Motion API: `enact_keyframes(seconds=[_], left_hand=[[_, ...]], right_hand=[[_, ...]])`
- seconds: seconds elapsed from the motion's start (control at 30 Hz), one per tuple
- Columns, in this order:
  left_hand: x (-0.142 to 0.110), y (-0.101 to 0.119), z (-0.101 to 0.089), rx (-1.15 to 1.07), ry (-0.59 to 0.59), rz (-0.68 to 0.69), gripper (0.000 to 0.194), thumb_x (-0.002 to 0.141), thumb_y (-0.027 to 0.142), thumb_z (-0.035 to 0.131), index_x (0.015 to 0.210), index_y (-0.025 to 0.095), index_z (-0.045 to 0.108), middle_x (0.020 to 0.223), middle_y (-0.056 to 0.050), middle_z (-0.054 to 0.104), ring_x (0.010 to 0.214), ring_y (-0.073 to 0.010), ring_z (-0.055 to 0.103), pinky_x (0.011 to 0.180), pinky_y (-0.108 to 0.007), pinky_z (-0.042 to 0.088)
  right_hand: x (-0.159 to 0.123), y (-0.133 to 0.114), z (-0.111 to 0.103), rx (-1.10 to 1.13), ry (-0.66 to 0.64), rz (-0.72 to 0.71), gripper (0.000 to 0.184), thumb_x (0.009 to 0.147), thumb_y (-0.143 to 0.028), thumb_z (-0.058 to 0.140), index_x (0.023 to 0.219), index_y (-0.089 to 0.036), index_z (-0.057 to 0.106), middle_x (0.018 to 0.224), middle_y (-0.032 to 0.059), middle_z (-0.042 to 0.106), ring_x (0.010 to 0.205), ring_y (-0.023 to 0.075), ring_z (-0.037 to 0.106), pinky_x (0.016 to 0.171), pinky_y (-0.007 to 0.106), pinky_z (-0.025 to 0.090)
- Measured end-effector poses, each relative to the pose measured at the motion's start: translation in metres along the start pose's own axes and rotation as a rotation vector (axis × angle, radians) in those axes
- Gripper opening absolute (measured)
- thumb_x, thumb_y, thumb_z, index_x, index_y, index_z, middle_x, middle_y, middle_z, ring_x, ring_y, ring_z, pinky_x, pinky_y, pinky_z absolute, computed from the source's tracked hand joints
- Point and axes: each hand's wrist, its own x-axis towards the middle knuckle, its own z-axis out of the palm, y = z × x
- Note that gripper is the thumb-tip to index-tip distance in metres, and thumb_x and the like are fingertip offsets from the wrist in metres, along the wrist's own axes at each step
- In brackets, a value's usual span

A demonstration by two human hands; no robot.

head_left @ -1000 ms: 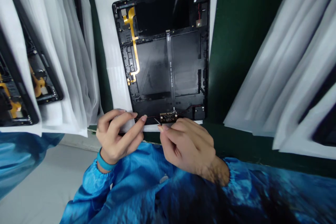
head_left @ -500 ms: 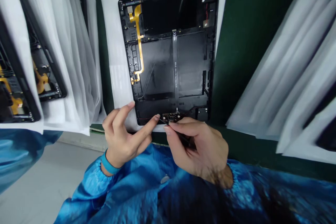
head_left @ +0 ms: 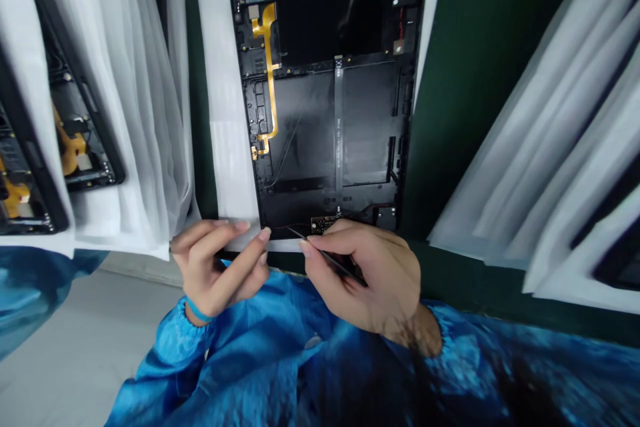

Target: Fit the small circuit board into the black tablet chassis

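An opened black tablet housing point(head_left: 305, 197) lies on a white foam sheet point(head_left: 225, 147), its inside facing up. Dark, fine-tipped tweezers point(head_left: 333, 260) are pinched between the thumb and fingers of my right hand point(head_left: 370, 273). Their tip is beside a thin dark red wire point(head_left: 295, 225) running along the housing's near edge. Just right of the tip sits a small circuit board point(head_left: 318, 224), partly covered by my right fingers. My left hand point(head_left: 220, 267) is open, its index fingertip at the housing's near left corner and the other fingers spread over the foam sheet.
At left, several more tablet housings point(head_left: 85, 113) stand between white foam sheets point(head_left: 135, 80). More foam sheets point(head_left: 520, 147) lean at right, with a dark housing point(head_left: 620, 267) among them. The green table surface point(head_left: 465, 47) ends close to my body. A blue sleeve point(head_left: 40, 287) shows at far left.
My left hand has moved left, its index finger leaving the tweezers' tip for the housing's corner. My right hand has shifted slightly left with the tweezers, and the wire now shows more clearly.
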Motion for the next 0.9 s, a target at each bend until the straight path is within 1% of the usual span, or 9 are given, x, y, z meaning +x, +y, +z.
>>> enact_keyframes(seconds=[0.13, 0.3, 0.57, 0.77, 0.9], left_hand=[[0.0007, 0.0009, 0.0004, 0.011, -0.009, 0.01, 0.028, 0.077, 0.015, 0.073, 0.104, 0.023, 0.073, 0.104, -0.007, 0.061, 0.101, -0.0226, 0.053, 0.078, -0.034, 0.054], [0.0004, 0.0017, 0.0017, 0.035, 0.013, -0.006, 0.027, 0.078, 0.015, 0.073, 0.102, 0.026, 0.074, 0.101, -0.005, 0.061, 0.1, -0.0214, 0.053, 0.079, -0.033, 0.054], [-0.0005, 0.0017, 0.0033, 0.015, 0.017, -0.007, 0.028, 0.076, 0.015, 0.075, 0.102, 0.023, 0.074, 0.103, -0.005, 0.062, 0.099, -0.0218, 0.053, 0.077, -0.034, 0.054], [-0.0008, 0.0016, 0.0047, 0.025, 0.024, -0.002, 0.027, 0.077, 0.017, 0.075, 0.103, 0.024, 0.073, 0.103, -0.005, 0.062, 0.099, -0.0217, 0.054, 0.077, -0.034, 0.055], [-0.0009, -0.0003, 0.0037, 0.016, 0.023, 0.025, 0.027, 0.077, 0.016, 0.074, 0.103, 0.024, 0.072, 0.1, -0.004, 0.061, 0.095, -0.0209, 0.054, 0.074, -0.033, 0.055]], right_hand=[[0.0017, 0.0001, 0.0011, -0.005, 0.015, -0.037, 0.017, 0.084, -0.007, 0.07, 0.089, -0.017, 0.057, 0.071, -0.0004, 0.066, 0.064, 0.0089, 0.063, 0.062, 0.019, 0.057], [0.001, 0.0001, 0.0021, -0.036, 0.012, -0.032, 0.016, 0.085, -0.009, 0.07, 0.09, -0.017, 0.057, 0.072, -0.0012, 0.067, 0.064, 0.0077, 0.063, 0.063, 0.018, 0.057], [0.001, 0.0007, 0.0026, -0.055, -0.012, -0.019, 0.016, 0.086, -0.011, 0.069, 0.09, -0.019, 0.055, 0.071, -0.0023, 0.068, 0.064, 0.0075, 0.064, 0.063, 0.018, 0.056], [0.0022, -0.0009, 0.0024, -0.061, -0.025, -0.014, 0.017, 0.085, -0.01, 0.068, 0.088, -0.021, 0.055, 0.071, -0.0021, 0.067, 0.061, 0.0103, 0.064, 0.057, 0.022, 0.056], [0.0025, 0.0002, 0.0035, -0.038, -0.012, -0.032, 0.017, 0.084, -0.009, 0.068, 0.089, -0.02, 0.057, 0.069, -0.0019, 0.067, 0.06, 0.011, 0.063, 0.058, 0.023, 0.055]])
